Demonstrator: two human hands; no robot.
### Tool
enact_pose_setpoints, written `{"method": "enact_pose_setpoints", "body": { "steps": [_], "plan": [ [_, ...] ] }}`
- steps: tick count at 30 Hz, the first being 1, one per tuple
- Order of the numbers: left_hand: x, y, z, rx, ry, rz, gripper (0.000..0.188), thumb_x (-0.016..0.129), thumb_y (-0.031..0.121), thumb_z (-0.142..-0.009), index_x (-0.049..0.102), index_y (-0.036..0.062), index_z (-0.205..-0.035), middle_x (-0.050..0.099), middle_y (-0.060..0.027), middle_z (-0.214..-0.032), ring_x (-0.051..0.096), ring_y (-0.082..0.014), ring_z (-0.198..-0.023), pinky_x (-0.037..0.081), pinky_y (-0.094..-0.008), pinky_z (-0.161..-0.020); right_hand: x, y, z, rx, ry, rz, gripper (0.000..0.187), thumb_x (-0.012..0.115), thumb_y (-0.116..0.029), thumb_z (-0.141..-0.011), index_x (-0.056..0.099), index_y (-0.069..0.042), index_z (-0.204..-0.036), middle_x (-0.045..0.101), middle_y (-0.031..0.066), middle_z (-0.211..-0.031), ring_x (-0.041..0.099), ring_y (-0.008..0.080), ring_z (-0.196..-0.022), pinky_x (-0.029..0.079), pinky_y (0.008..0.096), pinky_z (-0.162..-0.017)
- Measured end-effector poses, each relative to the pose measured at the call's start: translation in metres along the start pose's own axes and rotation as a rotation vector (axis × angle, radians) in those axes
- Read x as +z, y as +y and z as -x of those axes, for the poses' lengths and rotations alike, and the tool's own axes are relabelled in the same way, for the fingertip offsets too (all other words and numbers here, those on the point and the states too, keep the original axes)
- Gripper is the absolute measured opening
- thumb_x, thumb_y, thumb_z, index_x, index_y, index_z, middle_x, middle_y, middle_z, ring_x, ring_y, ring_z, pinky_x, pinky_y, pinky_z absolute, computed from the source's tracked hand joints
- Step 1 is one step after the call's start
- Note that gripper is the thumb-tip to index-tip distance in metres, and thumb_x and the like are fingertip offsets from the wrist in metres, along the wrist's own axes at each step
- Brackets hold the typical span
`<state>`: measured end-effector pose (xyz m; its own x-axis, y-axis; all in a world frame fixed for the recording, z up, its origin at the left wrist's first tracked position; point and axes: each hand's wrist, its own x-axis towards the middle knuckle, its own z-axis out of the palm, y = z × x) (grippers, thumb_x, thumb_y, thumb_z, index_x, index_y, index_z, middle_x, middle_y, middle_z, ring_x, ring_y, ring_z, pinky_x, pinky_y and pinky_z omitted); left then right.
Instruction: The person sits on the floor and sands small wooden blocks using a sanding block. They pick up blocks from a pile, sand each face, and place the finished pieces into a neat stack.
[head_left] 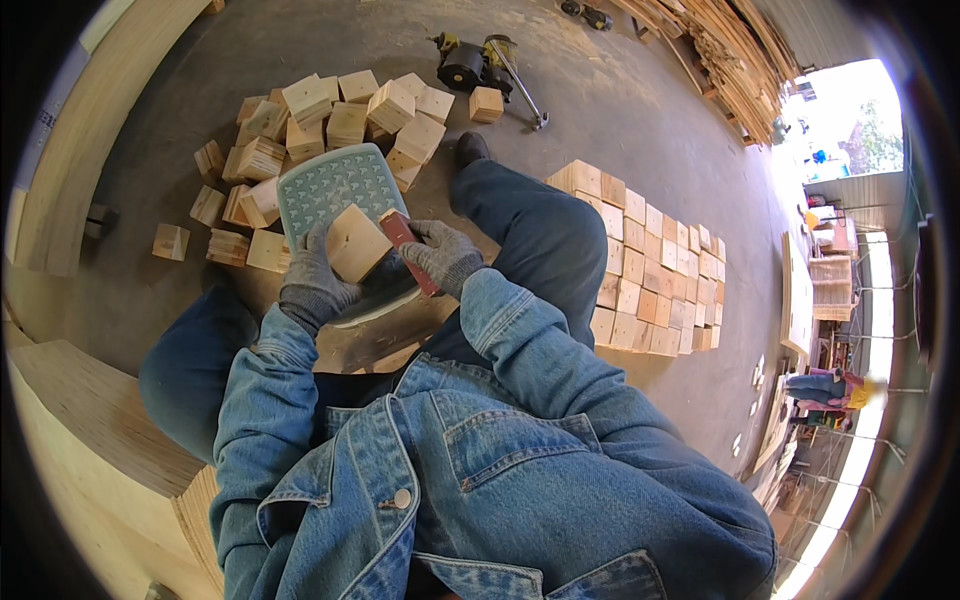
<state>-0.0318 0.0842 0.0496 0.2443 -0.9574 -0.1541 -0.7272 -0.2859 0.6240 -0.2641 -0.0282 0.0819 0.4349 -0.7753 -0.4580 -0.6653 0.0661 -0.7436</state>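
Note:
My left hand [320,277], in a grey glove, grips a pale wooden block [357,245] by its left side. The block is held tilted over a light green plastic stool [341,178] with a raised pattern on its top. In my gloved right hand [446,256] is a reddish-brown sanding block [408,250], its long narrow shape lying along the wooden block's right edge. Whether the two touch cannot be made out for certain. The fingers of both hands are closed around what they hold.
A loose heap of wooden blocks [345,125] lies beyond the stool. Neat rows of stacked blocks [650,270] stand to the right of my knee. A yellow-and-black power tool [468,65] sits on the floor ahead. Plywood sheets [100,430] are at my left, and another person [828,388] is far right.

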Motion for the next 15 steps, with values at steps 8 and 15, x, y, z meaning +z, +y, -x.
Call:
{"method": "enact_pose_setpoints", "body": {
  "steps": [8, 15],
  "plan": [
    [-0.002, 0.001, 0.001, 0.004, 0.006, 0.018, 0.119, 0.094, 0.029, -0.057, 0.029, 0.0093, -0.154, 0.045, -0.0278, -0.144, 0.05, -0.0458, -0.134, 0.047, -0.0478, -0.115, -0.002, -0.007, 0.003, 0.018, -0.027, -0.021, 0.06, 0.076, -0.035, -0.095, 0.059, -0.007, -0.146, 0.069, 0.0154, -0.134, 0.069, 0.026, -0.117, 0.056, 0.0358, -0.1],
    [-0.002, 0.004, 0.0, -0.009, -0.01, 0.021, 0.118, 0.094, 0.029, -0.057, 0.03, 0.0095, -0.154, 0.046, -0.0277, -0.144, 0.052, -0.0461, -0.132, 0.049, -0.0484, -0.112, -0.003, -0.003, 0.003, 0.015, -0.023, -0.034, 0.06, 0.076, -0.034, -0.096, 0.059, -0.007, -0.146, 0.068, 0.0152, -0.135, 0.069, 0.0258, -0.117, 0.055, 0.0354, -0.1]
  ]
}}
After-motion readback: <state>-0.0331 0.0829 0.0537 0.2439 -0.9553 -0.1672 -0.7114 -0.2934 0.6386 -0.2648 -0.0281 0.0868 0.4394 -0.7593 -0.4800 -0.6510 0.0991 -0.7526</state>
